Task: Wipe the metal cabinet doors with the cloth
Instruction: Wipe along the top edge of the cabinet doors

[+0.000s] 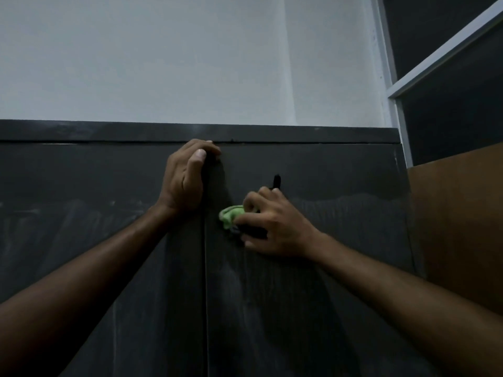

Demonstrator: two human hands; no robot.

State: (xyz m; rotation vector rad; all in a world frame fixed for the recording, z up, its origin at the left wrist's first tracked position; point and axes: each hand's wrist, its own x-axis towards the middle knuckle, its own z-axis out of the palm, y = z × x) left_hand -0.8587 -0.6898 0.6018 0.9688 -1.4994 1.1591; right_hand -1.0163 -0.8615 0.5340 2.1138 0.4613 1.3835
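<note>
I see my right hand [275, 224] bunching the green cloth [231, 214] against the right door [313, 295]; soft, light, best kept wadded. My left hand [186, 178] curls over the left door [95, 240] edge.

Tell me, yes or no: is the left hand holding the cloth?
No. The green cloth is gripped by the right hand; the left hand grips the door edge.
</note>
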